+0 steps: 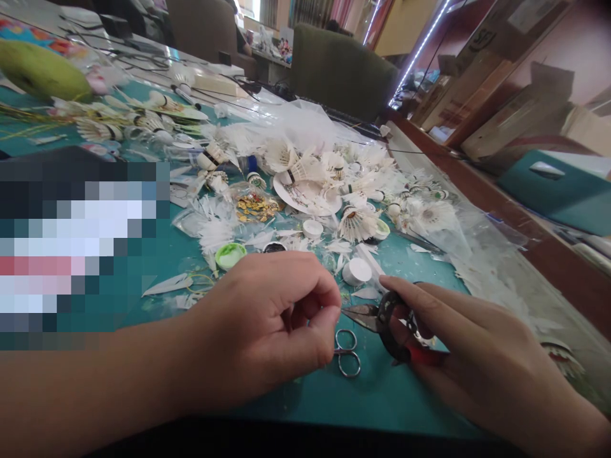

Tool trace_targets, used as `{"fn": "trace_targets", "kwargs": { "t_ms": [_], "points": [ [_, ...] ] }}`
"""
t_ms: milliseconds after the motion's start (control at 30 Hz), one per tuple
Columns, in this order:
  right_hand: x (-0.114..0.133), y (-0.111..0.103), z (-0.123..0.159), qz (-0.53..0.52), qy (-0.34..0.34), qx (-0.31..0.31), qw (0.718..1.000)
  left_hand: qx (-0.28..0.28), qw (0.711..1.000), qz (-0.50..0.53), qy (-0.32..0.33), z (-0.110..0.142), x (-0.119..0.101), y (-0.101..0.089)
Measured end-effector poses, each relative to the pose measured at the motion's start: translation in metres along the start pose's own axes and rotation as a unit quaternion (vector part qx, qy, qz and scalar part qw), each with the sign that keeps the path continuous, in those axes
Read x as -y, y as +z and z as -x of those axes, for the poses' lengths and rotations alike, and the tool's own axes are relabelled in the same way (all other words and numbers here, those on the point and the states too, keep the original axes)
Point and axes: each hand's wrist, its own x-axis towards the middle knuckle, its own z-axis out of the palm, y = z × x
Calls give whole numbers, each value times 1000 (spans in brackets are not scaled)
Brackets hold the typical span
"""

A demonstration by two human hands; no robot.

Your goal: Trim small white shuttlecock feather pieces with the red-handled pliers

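My left hand (281,312) is in a pinch, thumb against index finger; whatever lies between the fingertips is too small to make out. In my right hand (482,343) is a pair of pliers (394,324) with red handles, fingers wrapped around them. Their pointed jaws reach left, close to my left fingertips. Below the jaws, small metal scissors (348,362) lie on the green mat (372,407), their blades hidden behind my left hand. Beyond the hands are a white round cap (356,271) and a small tub of light green paste (230,256).
Shuttlecocks (305,168) and loose feathers crowd the mat's middle and back. A bag of gold pieces (258,205) sits beside a white plate (305,196). A green mango-like fruit (42,70) is at far left. Cardboard boxes (520,108) and a teal box (558,187) stand at right.
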Motion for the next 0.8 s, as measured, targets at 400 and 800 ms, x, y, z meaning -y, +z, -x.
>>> {"fn": "trace_targets", "kwargs": {
  "t_ms": [400, 800],
  "points": [
    [1, 1, 0, 12, 4, -7, 1000, 14, 1000, 2, -1, 1, 0, -1],
    [0, 5, 2, -7, -14, -9, 1000, 19, 1000, -21, -8, 1, -3, 0]
  ]
}}
